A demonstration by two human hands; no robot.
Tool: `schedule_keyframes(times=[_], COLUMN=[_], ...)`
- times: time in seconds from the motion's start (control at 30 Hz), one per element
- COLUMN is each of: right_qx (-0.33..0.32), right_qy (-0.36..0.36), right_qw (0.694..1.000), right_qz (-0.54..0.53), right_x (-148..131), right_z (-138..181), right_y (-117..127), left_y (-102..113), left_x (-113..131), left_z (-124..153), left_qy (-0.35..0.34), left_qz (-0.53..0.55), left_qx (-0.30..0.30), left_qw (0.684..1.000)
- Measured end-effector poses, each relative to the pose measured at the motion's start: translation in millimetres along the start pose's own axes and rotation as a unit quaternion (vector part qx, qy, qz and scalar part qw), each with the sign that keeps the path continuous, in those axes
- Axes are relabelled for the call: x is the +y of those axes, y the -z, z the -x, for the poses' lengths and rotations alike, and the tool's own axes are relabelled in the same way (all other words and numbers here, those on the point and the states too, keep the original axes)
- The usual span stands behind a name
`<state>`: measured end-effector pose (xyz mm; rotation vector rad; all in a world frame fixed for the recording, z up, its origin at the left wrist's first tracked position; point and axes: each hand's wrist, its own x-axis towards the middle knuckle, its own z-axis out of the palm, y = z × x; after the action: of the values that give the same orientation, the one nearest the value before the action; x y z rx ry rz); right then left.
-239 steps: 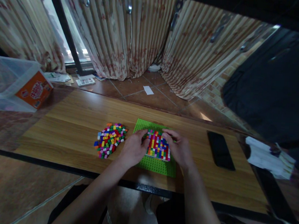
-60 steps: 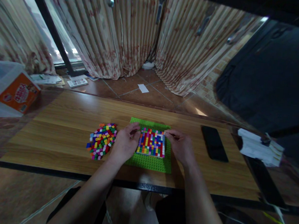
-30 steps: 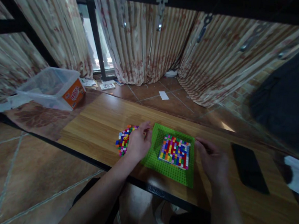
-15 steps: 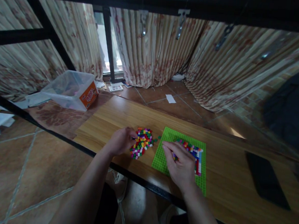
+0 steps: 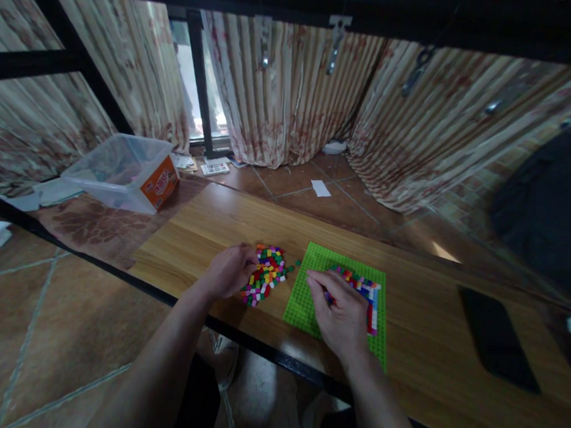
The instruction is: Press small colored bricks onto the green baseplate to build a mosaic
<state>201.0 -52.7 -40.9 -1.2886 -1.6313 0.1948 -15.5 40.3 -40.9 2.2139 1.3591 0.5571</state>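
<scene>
A green baseplate [image 5: 308, 301] lies on the wooden table [image 5: 205, 234], with a block of small coloured bricks [image 5: 366, 289] pressed onto it. My right hand [image 5: 339, 314] rests over that block and covers most of it, fingers curled and pointing left. A loose heap of small coloured bricks [image 5: 266, 278] lies just left of the plate. My left hand [image 5: 229, 270] sits at the heap's left edge with its fingers curled onto the bricks. Whether it holds a brick is hidden.
A clear plastic tub [image 5: 121, 171] with an orange label stands at the far left. A black phone [image 5: 496, 339] lies flat on the table's right side. Curtains [image 5: 295, 89] hang behind the table. Papers lie on the tiled floor [image 5: 292, 185].
My left hand left the brick block and went to the loose heap. My right hand moved from the plate's right side onto the block. The view swung left.
</scene>
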Motion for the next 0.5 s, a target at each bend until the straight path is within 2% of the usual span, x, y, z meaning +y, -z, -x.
schedule_keyframes(times=[0.1, 0.2, 0.3, 0.5], right_qx=[0.012, 0.013, -0.009, -0.062], right_qy=[-0.001, -0.009, -0.002, 0.014], right_qw=[1.000, 1.000, 1.000, 0.998], right_qz=[0.013, 0.015, 0.005, -0.017], right_x=[3, 3, 1, 8], right_z=[1, 2, 2, 3], right_y=[5, 10, 14, 20], left_y=[1, -2, -11, -39], left_x=[1, 12, 34, 69], left_z=[-3, -6, -6, -6], left_qy=[0.022, 0.010, 0.006, 0.074], left_qz=[0.050, 0.176, 0.314, 0.500], left_qx=[0.020, 0.015, -0.024, -0.119], left_qw=[0.998, 0.984, 0.949, 0.855])
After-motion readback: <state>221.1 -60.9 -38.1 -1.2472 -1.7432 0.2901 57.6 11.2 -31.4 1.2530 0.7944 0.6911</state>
